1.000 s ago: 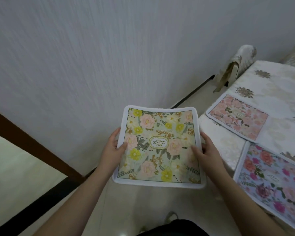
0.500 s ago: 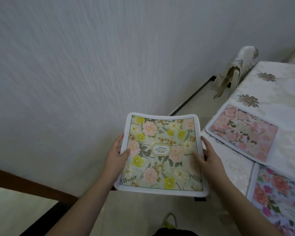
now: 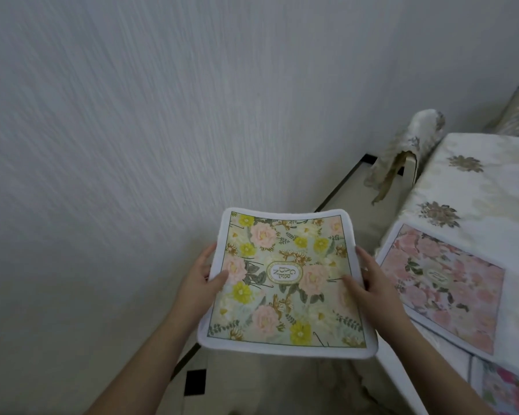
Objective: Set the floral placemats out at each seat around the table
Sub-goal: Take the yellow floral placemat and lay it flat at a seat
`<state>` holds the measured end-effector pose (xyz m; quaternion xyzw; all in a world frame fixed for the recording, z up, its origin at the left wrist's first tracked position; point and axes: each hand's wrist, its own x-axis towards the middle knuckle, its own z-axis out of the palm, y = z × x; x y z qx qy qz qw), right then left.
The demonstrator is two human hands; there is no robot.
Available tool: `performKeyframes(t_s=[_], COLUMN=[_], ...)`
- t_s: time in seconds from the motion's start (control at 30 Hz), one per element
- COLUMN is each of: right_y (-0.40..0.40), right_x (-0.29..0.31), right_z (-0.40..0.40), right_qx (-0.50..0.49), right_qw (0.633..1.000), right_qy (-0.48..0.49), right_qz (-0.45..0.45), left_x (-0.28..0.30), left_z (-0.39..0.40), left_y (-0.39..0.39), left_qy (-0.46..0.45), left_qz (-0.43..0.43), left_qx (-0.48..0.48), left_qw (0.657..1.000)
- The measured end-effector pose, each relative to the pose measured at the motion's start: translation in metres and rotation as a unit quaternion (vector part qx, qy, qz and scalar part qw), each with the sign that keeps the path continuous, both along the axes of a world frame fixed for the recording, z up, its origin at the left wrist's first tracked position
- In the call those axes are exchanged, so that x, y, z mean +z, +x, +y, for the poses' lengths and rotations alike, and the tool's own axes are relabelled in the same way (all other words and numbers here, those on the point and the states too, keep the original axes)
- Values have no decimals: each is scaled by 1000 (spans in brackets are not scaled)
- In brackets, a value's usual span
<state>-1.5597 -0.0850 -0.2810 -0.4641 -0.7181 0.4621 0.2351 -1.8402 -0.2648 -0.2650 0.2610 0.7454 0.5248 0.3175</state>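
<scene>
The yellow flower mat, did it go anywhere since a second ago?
No. Both hands, left hand and right hand, still hold the yellow mat by its sides, off the table. Only the view turned: the pink mat looks nearer, and the brown strip at left is gone from sight.

A pale grey wall (image 3: 162,115) with a fine streaked texture fills most of my view. Below me runs a light tiled floor (image 3: 282,384) with a dark strip (image 3: 339,187) along the wall's foot. At my right stands the table (image 3: 492,187) under a cream cloth with gold flowers, and a fabric-covered chair (image 3: 408,145) sits just beyond its far corner.
</scene>
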Motion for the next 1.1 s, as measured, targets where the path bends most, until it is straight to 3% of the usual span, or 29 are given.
performKeyframes(t_s=[0.47, 0.7, 1.1], right_y=[-105, -95, -55], right_x=[54, 82, 108], right_z=[62, 86, 194], right_qx=[-104, -165, -213], right_qw=[992, 984, 966], right_qy=[-5, 10, -11], right_qz=[78, 71, 144], left_x=[45, 48, 91], left_z=[121, 182, 337], left_y=[-149, -155, -130], left_qy=[63, 86, 101], left_qz=[-59, -86, -82], left_qx=[-115, -159, -233], left_qw=[990, 980, 964])
